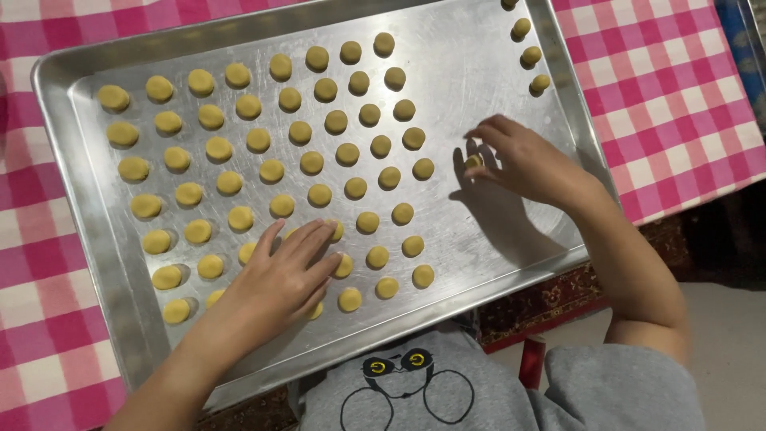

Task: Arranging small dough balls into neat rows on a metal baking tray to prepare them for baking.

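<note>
We see a large metal baking tray (495, 48) lying on a desk covered with a pink and white checked cloth (678, 96), and most of the tray's left and middle part is filled with slanting rows of small round yellow dough pieces (300, 132). The right hand (523, 160) is over the bare right part of the tray, its grip nearly closed, with the fingertips pinching one small yellow dough piece (474, 160) that sits at or just above the tray surface; we cannot tell whether it already touches the metal. This piece lies just to the right of the last filled row, near the dough round (423, 168) at that row's end. The left hand (283, 275) lies flat and open on the lower middle of the tray, fingers spread and pointing up and to the right, resting over several dough rounds and grasping nothing; a few rounds peek out beside its fingers. A short separate line of dough rounds (531, 56) runs along the tray's upper right edge, well apart from the main rows. At the bottom we see the person's grey shirt (447, 391) with a drawn cartoon figure, and a patterned dark red rug (558, 299) beneath the tray's near edge.
</note>
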